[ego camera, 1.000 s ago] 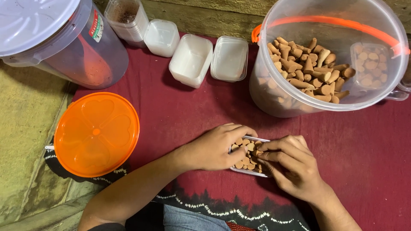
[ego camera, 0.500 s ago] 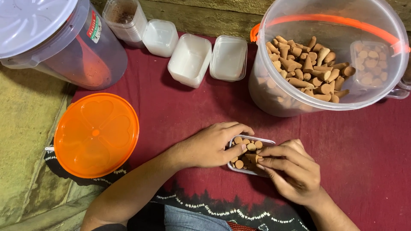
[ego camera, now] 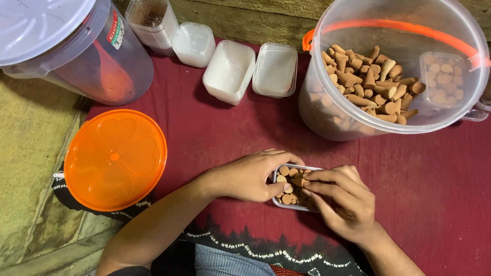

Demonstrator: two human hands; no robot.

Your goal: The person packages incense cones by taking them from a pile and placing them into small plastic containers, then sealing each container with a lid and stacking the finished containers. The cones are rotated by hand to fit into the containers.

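Small clear box [ego camera: 292, 188] of brown cones [ego camera: 286, 174], lower centre on red cloth [ego camera: 215, 138]. Since a second ago, left hand [ego camera: 250, 176] slid off top to grip left edge, more cones exposed. Right hand [ego camera: 340, 202] fingers pinched narrow, pressing cones in. Bucket [ego camera: 394, 71] upper right, orange lid [ego camera: 115, 158] left.

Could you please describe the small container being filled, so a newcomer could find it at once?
On the dark red cloth, below the big clear bucket of brown cones, lies a small clear rectangular plastic box between the left hand and right hand. Unlike the empty white tubs above, it holds cones.
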